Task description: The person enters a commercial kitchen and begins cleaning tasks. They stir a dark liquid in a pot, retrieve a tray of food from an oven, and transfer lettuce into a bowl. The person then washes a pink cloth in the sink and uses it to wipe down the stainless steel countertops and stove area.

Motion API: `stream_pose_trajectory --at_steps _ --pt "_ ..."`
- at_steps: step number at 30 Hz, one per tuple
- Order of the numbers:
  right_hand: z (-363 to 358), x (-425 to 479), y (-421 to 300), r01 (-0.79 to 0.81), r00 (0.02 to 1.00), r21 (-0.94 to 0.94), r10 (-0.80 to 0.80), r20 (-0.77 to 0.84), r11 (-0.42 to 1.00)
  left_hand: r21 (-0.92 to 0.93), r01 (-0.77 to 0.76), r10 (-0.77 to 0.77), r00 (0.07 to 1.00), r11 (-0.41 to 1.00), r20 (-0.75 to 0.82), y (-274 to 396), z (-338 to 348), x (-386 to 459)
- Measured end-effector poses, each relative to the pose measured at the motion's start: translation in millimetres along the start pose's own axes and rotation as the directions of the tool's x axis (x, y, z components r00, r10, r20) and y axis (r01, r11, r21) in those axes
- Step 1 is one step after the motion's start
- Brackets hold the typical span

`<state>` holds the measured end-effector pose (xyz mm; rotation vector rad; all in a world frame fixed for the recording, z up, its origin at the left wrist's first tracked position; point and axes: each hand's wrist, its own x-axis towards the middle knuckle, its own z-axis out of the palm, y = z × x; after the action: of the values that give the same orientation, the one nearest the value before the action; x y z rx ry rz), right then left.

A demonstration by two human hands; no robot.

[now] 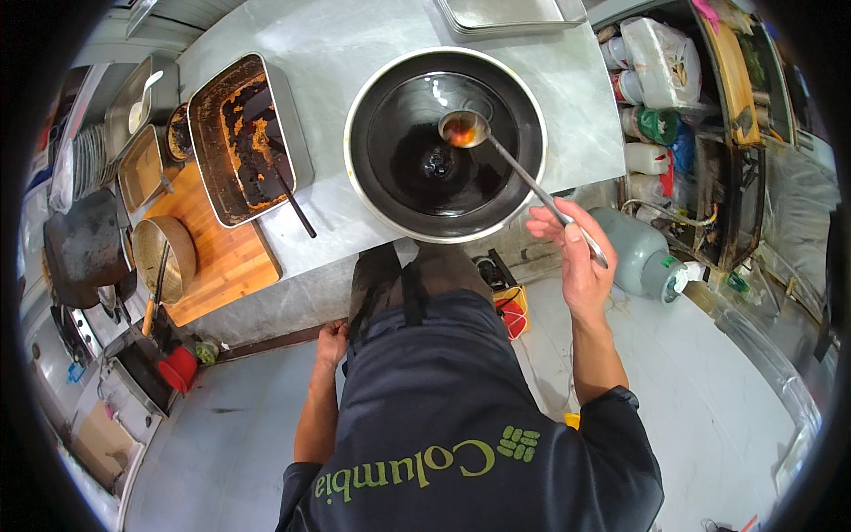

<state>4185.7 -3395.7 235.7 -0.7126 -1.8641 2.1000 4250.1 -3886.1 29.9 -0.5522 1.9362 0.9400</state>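
My right hand [584, 256] holds a long-handled metal spoon [528, 179] by its handle. The spoon's bowl, with a little reddish-brown liquid in it, is over a large round pan [356, 176] with a pale rim. Dark, shiny liquid [415, 146] fills the bottom of the pan. My left hand [333, 342] hangs low beside my clothing, away from the worktop; its fingers are partly hidden, so its grip is unclear. Left of the pan, a deep rectangular metal tray [302, 146] contains dark and orange residue and a dark-handled utensil [300, 213].
A wooden board [229, 266] and a small pot [179, 263] lie at the left. Stacked metal trays [512, 23] rest on the worktop's far side. To the right are crowded shelves and a grey gas cylinder [628, 243] on the floor. A red-and-yellow item [512, 316] lies below the worktop.
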Motion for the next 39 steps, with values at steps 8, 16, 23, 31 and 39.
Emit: stream_pose_trajectory --at_steps 8,16,23,31,39 --pt "-3.3 -4.8 -19.4 0.261 0.964 -0.253 -0.239 0.112 0.932 0.149 0.039 -0.061 0.988 0.988 0.145 -51.8 -1.0 8.9" --pt "-14.0 -11.1 -19.9 0.357 0.934 -0.557 -0.301 0.193 0.750 -0.042 0.307 -0.294 0.935 0.951 0.199 -11.9 1.9 5.1" --pt "36.7 20.7 -44.1 0.117 0.992 0.005 -0.117 -0.056 0.993 -0.284 0.403 -0.387 0.915 0.870 0.112 -19.5 -5.6 16.7" --pt "303.1 92.5 -87.9 0.039 0.914 0.337 -0.170 0.368 0.941 0.134 0.105 -0.103 0.995 0.985 -0.017 -117.1 -30.1 56.3" --pt "565.8 213.8 6.8 -0.071 0.902 0.062 0.038 0.431 0.996 -0.339 0.000 -0.076 0.974 0.941 -0.212 -126.7 -97.2 23.7"
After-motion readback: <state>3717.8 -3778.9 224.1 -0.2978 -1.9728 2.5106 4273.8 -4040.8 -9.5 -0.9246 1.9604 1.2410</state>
